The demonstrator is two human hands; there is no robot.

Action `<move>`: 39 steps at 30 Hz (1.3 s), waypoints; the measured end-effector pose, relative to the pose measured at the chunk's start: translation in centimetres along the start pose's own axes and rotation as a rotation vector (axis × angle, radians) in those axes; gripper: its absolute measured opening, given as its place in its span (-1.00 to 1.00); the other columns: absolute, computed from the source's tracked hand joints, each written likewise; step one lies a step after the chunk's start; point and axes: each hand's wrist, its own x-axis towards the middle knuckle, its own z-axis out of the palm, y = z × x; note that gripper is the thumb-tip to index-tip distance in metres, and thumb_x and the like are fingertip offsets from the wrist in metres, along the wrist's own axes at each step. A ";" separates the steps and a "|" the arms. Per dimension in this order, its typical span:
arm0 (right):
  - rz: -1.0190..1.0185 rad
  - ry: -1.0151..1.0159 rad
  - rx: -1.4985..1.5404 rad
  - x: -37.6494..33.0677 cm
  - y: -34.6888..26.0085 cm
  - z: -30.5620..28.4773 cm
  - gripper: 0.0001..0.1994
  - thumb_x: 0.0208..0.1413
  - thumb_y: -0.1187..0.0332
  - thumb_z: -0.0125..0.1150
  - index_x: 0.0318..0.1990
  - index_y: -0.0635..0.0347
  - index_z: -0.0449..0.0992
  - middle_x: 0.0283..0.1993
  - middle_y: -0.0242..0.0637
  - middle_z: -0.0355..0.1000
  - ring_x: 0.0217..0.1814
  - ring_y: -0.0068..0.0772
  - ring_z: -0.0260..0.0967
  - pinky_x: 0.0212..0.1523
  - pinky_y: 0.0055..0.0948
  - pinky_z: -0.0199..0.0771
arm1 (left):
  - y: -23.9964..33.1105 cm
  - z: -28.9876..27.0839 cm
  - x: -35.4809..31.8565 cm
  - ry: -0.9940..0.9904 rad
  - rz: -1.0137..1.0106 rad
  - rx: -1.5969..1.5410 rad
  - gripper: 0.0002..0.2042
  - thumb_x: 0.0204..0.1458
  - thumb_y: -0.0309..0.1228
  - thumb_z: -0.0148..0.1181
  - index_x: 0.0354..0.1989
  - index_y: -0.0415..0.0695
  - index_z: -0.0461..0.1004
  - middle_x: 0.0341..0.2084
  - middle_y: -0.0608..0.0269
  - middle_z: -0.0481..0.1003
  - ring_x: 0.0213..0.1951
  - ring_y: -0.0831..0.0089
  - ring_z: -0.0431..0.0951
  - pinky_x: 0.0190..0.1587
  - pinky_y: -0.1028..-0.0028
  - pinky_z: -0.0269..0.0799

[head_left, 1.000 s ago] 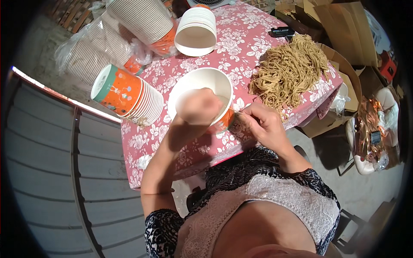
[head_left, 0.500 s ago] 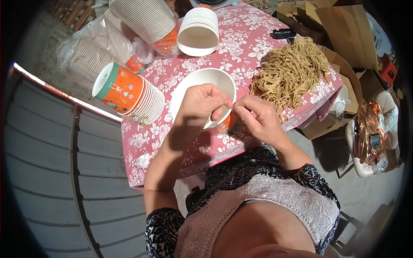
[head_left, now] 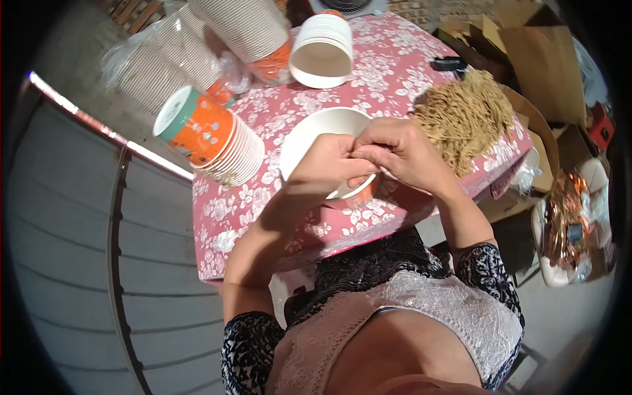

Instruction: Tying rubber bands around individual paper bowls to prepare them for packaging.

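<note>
My left hand (head_left: 327, 162) and my right hand (head_left: 403, 151) meet over a white-lined paper bucket (head_left: 320, 125) with an orange outside. Both are closed, fingertips pinched together at the bucket's near right rim. Whatever sits between the fingers is hidden or too small to name. Just right of my right hand lies a heap of tan cord (head_left: 466, 117), loosely tangled.
To the left a stack of orange and green paper buckets (head_left: 204, 135) lies tilted. Another white bucket stack (head_left: 324, 52) is behind, beside plastic-wrapped stacks (head_left: 240, 29). A black object (head_left: 449, 64) lies behind the cord. Cardboard boxes (head_left: 543, 66) stand right of the flowered table (head_left: 227, 210).
My hands have come closer together, the right one turning inward over the left fingertips. The whole scene has shifted slightly rightward in view.
</note>
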 end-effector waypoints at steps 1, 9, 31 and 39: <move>0.088 0.018 0.048 0.0 -0.1 0.0 -0.91 0.09 0.47 0.24 -0.28 0.30 0.53 -0.40 -0.20 0.49 -0.39 -0.29 0.45 -0.32 -0.38 0.43 | 0.0 0.3 0.3 0.023 0.041 -0.016 -0.95 0.07 -0.59 0.09 -0.42 -0.27 0.45 -0.70 0.37 0.34 -0.61 0.58 0.45 -0.59 0.56 0.33; 0.008 0.020 -0.155 -2.1 -0.6 -0.7 -0.89 0.08 0.48 0.19 -0.27 0.34 0.46 -0.23 -0.10 0.33 -0.27 -0.13 0.36 -0.27 -0.31 0.38 | -1.3 -0.8 0.0 0.095 0.031 -0.166 -0.94 0.15 -0.59 0.17 -0.34 -0.30 0.43 -0.61 0.30 0.42 -0.57 0.65 0.39 -0.51 0.67 0.30; 0.059 0.202 0.032 -3.6 0.2 2.0 -0.95 0.17 0.56 0.10 -0.28 0.36 0.37 -0.28 -0.09 0.30 -0.25 -0.11 0.33 -0.19 -0.28 0.36 | -1.1 -0.6 0.4 0.102 0.075 -0.049 -0.87 0.13 -0.48 0.15 -0.35 -0.31 0.45 -0.52 0.24 0.50 -0.49 0.58 0.46 -0.42 0.61 0.37; -0.040 0.245 -0.103 -4.3 -0.7 2.2 -0.94 0.10 0.58 0.17 -0.29 0.31 0.42 -0.23 -0.08 0.34 -0.23 -0.09 0.40 -0.20 -0.29 0.43 | -1.8 -0.8 0.8 0.022 0.114 -0.167 -0.93 0.11 -0.54 0.16 -0.32 -0.29 0.43 -0.48 0.21 0.51 -0.47 0.58 0.47 -0.42 0.60 0.40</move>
